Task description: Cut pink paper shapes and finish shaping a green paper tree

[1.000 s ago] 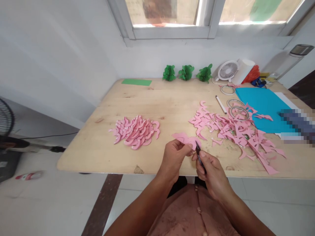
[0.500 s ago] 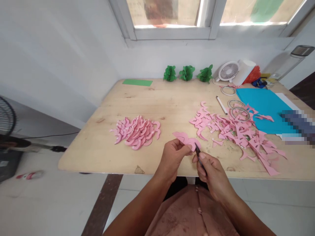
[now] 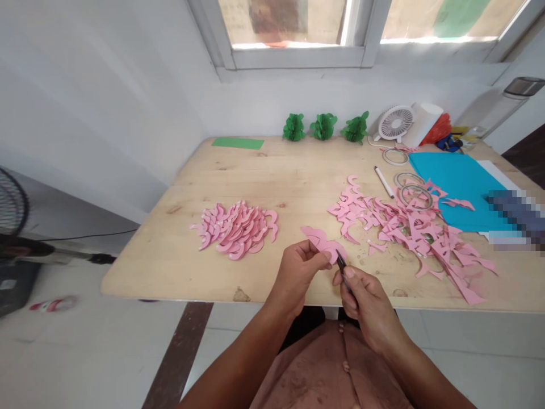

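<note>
Near the table's front edge, my left hand (image 3: 303, 271) pinches a pink paper piece (image 3: 326, 246) with a curved, wavy outline. Dark-bladed scissors (image 3: 344, 268) are gripped in my right hand (image 3: 365, 288), their tip against the right part of that paper. The handles are mostly hidden by my fingers. Left of my hands lies a heap of curved pink cutouts (image 3: 240, 230), overlapping one another. Loose pink paper scraps (image 3: 419, 230) spread over the table to the right.
Tape rolls (image 3: 416, 197) and a white marker (image 3: 384, 182) lie by the scraps, beside blue paper (image 3: 460, 176). Along the wall stand three green paper ornaments (image 3: 323, 126) and a small white fan (image 3: 395, 123). A green paper strip (image 3: 237, 143) lies at the back left.
The pink paper has turned slightly in my left hand, and the scissors' tip has shifted a little to the left along it. Everything else on the table stays put.
</note>
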`<state>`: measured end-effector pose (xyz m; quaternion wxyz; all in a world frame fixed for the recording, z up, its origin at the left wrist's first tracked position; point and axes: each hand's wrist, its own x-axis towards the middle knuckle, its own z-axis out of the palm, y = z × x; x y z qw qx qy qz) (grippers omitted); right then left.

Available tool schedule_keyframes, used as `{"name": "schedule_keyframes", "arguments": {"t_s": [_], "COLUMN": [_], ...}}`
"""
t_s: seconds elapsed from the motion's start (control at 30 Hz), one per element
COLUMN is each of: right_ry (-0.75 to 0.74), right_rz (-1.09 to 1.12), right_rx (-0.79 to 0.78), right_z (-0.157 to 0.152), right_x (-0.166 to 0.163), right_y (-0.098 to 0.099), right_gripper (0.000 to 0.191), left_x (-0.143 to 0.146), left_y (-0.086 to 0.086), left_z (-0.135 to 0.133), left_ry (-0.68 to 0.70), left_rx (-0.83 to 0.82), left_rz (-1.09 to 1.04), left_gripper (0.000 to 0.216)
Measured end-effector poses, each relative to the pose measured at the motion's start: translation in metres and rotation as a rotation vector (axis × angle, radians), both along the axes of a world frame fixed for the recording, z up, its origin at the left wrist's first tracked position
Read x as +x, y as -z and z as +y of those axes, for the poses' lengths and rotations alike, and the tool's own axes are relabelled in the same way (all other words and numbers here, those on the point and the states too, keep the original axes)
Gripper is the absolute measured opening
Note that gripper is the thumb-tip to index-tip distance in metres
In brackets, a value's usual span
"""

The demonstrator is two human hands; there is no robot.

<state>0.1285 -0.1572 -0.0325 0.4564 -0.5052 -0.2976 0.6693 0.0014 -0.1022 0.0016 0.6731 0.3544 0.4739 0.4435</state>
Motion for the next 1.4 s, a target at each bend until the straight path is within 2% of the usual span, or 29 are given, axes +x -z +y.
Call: {"name": "schedule_keyframes", "arguments": {"t_s": [1.13, 1.4], "right_ry": [-0.021, -0.036], "right_rz": [-0.013, -0.034], "right_rx": [-0.006, -0.007], "right_z": [-0.0047, -0.006], "right_x": [-0.0038, -0.0042], "right_y": [-0.0026, -0.0031], "right_gripper": [0.036, 0.037], "left_x": [-0.0027, -0.005], "left_y": [0.0007, -0.0014], "left_z": [-0.0006, 0.0015], "left_ry": [-0.019, 0.014], "left_rx": [-0.023, 0.002], "left_rz": [-0.008, 0.0], "left_gripper": [0.02, 0.02]}}
